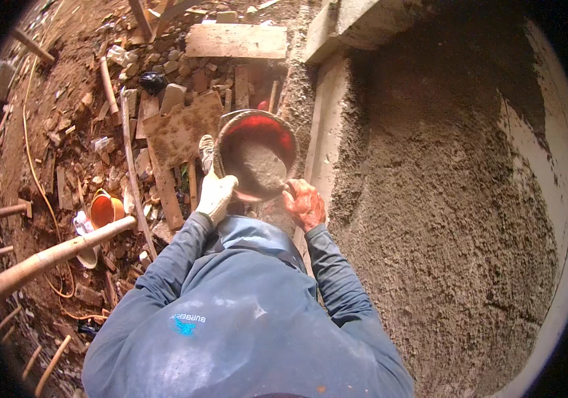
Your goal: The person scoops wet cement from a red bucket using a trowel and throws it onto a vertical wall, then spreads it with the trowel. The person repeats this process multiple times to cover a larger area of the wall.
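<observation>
In front of my waist is a bucket (288, 142) with a red inner wall, tipped so its mouth faces up toward me. Wet grey mortar (264, 166) lies inside it. My left hand (217, 194), in a pale glove, is closed on the near left of the rim. On the near right, my right hand (306, 204), in an orange-red stained glove, grips the same rim. A grey striped shape (206, 152) touches the bucket's left side; whether it is a shoe or another gloved hand I cannot tell.
A rough mortar-coated surface (450, 232) fills the right, beside a concrete ledge (327, 126). Leftward, a wooden pole (58, 260) juts in near an orange container (106, 209). A stained board (184, 129) and a plank (236, 41) lie on rubble.
</observation>
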Demonstrator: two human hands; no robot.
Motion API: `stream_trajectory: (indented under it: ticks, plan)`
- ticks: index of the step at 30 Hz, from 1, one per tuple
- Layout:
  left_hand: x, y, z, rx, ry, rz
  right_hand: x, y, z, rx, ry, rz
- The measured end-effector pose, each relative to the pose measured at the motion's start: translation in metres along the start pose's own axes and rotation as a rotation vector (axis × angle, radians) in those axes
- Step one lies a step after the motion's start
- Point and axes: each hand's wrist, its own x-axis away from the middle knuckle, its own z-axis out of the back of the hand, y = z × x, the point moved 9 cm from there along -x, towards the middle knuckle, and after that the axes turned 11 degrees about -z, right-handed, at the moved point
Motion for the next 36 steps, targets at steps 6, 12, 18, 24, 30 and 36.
stream_trajectory:
  ticks: [6,12,18,24,30,36]
  plan:
    - [-0.003,-0.017,-0.007,0.116,0.038,0.074,0.023,-0.06,0.13,0.201,0.109,0.173]
    - [0.006,-0.005,-0.017,0.166,-0.034,0.045,0.069,-0.166,0.327,0.229,0.592,0.553]
    - [0.016,-0.02,0.007,0.099,-0.04,0.074,0.056,-0.199,0.432,-0.528,0.206,0.591]
    - [0.023,-0.015,-0.003,-0.053,-0.141,0.016,0.127,0.096,0.49,-0.624,1.201,-0.263]
    - [0.022,-0.01,-0.003,0.023,-0.045,0.005,0.214,0.061,0.457,-0.724,0.955,-0.138]
    - [0.021,0.002,-0.025,-0.015,-0.031,0.127,0.074,0.031,0.211,-0.316,0.124,-0.113]
